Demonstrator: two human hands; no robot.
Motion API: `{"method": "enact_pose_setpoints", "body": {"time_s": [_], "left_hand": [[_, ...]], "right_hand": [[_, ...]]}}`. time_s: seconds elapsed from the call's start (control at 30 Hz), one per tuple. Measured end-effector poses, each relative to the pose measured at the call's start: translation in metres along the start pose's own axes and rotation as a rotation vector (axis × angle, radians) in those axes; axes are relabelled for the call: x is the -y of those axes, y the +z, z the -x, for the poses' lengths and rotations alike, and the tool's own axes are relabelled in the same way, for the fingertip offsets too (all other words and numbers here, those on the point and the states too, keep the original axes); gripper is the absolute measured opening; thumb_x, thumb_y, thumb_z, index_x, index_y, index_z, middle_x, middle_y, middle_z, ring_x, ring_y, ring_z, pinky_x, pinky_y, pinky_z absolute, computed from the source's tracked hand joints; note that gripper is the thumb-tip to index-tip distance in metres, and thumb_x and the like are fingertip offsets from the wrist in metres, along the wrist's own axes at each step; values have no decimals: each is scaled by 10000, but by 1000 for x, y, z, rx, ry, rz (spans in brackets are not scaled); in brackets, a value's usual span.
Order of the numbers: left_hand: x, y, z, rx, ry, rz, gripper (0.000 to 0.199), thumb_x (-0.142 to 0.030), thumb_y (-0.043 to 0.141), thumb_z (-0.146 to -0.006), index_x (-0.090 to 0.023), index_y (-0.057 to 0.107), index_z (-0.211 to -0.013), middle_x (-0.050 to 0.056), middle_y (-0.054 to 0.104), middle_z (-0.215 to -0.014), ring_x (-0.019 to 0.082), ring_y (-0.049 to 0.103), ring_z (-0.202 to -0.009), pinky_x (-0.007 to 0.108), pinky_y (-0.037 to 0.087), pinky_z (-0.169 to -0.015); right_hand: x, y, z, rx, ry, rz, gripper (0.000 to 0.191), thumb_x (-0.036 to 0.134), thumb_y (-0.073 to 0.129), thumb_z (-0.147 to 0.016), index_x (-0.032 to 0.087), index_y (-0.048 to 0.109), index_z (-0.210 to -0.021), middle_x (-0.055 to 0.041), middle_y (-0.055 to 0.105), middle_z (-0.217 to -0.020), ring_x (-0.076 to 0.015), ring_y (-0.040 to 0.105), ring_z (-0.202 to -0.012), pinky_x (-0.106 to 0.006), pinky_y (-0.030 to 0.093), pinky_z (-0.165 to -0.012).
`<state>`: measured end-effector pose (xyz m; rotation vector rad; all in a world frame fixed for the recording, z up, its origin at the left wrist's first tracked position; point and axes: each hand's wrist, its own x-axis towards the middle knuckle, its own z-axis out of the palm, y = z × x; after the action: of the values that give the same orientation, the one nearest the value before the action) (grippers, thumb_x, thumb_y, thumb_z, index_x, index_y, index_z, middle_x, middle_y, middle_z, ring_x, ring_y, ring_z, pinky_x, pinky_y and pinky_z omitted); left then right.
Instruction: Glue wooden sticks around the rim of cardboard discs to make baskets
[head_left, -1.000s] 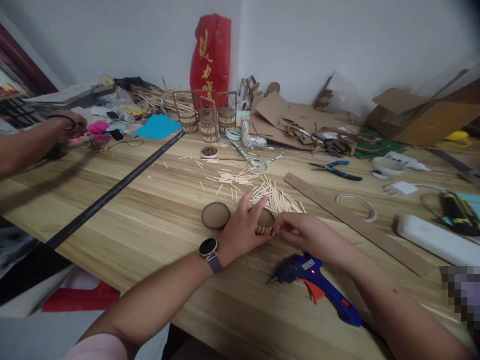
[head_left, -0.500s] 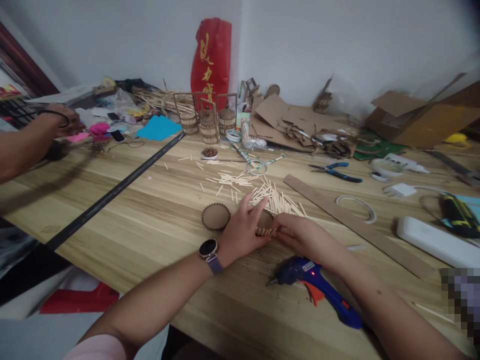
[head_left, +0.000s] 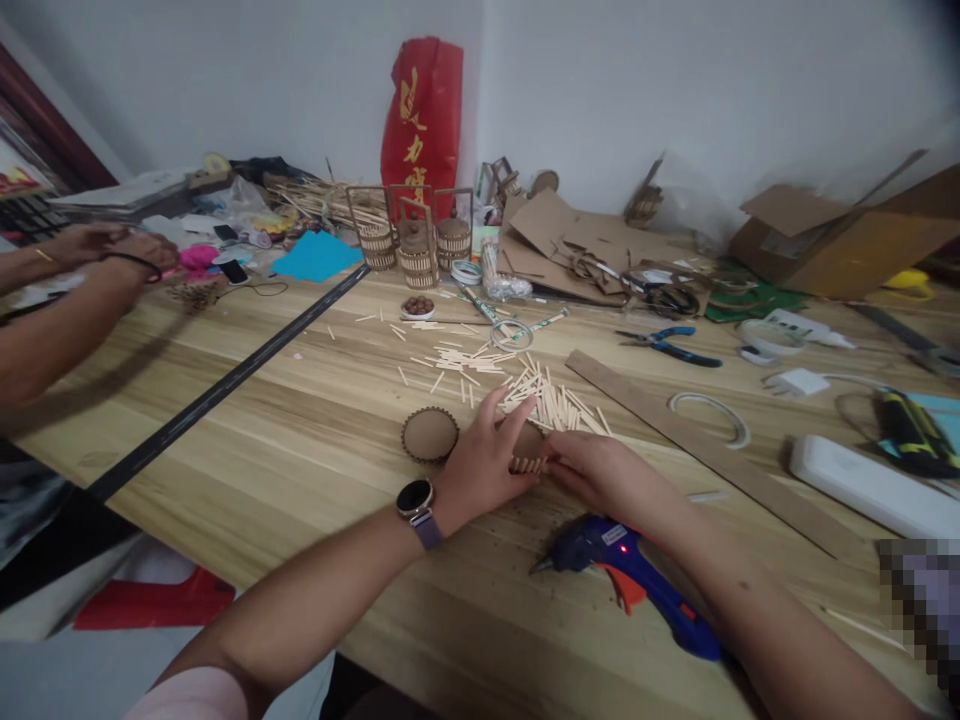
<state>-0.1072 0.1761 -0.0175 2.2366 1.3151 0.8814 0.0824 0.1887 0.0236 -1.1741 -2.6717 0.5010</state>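
My left hand (head_left: 491, 455), a watch on its wrist, grips a round cardboard piece (head_left: 529, 440) whose near rim bears short upright sticks. At that rim's right side my right hand (head_left: 589, 462) is closed, fingertips pressed together; what they pinch is too small to make out. A second round piece (head_left: 430, 435) with a dark notched rim lies left of my left hand. Loose pale sticks (head_left: 551, 398) are heaped just beyond my hands. Below my right hand a blue glue gun (head_left: 626, 560) rests on its side, its red light lit.
A long cardboard strip (head_left: 697, 450), pliers (head_left: 667, 343) and a white power bank-like case (head_left: 862, 485) lie to the right. Small stick baskets (head_left: 417, 262) and a red bag (head_left: 422, 120) stand behind. Another person's hands (head_left: 127, 250) are at the far left.
The other person's hands at the far left have come closer together and further into view. My own hands hold nearly the same position.
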Motion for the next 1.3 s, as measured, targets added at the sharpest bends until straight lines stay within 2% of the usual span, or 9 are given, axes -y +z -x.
{"method": "enact_pose_setpoints", "body": {"time_s": [0.67, 0.93, 1.03, 1.13, 1.23, 1.3], "left_hand": [[0, -1, -1, 13, -2, 39, 990, -190, 811, -638, -319, 239, -1435, 140, 158, -1514, 301, 503, -1196, 492, 455, -992], [1, -1, 0, 11, -3, 19, 959, -210, 799, -660, -307, 242, -1434, 141, 168, -1506, 297, 502, -1197, 485, 452, -1001], [1, -4, 0, 27, -8, 20, 950, -212, 798, -659, -310, 252, -1431, 143, 146, -1514, 296, 513, -1186, 487, 464, -990], [2, -8, 0, 62, 7, 23, 953, -176, 791, -648, -302, 260, -1429, 144, 129, -1525, 318, 459, -1256, 495, 452, -1008], [3, -13, 0, 92, 13, 25, 934, -138, 770, -652, -281, 271, -1429, 146, 96, -1541, 340, 374, -1336, 502, 426, -1038], [2, -14, 0, 95, 19, 28, 939, -147, 783, -646, -270, 278, -1428, 148, 84, -1546, 350, 326, -1370, 506, 408, -1058]], "right_hand": [[-3, 5, 1, -37, -35, 64, 140, 145, 461, -887, 224, 501, -779, -27, 624, -726, -171, 574, -642, -244, 389, -586], [0, 4, 1, -11, -7, 53, 123, 149, 468, -881, 216, 545, -813, -30, 643, -750, -171, 595, -675, -251, 411, -607], [2, -2, 2, 9, -18, -2, 118, 155, 477, -871, 213, 578, -893, -47, 667, -833, -184, 620, -753, -272, 446, -663], [4, -15, 6, -37, -24, -54, 193, 194, 475, -873, 202, 576, -1038, -77, 667, -954, -198, 628, -837, -301, 466, -722], [8, -34, 17, -39, 36, -44, 149, 280, 461, -891, 208, 591, -905, -51, 655, -831, -184, 613, -725, -288, 450, -648], [11, -43, 27, 26, 94, -23, 232, 344, 453, -900, 220, 567, -739, -18, 620, -678, -160, 565, -588, -263, 401, -547]]}}
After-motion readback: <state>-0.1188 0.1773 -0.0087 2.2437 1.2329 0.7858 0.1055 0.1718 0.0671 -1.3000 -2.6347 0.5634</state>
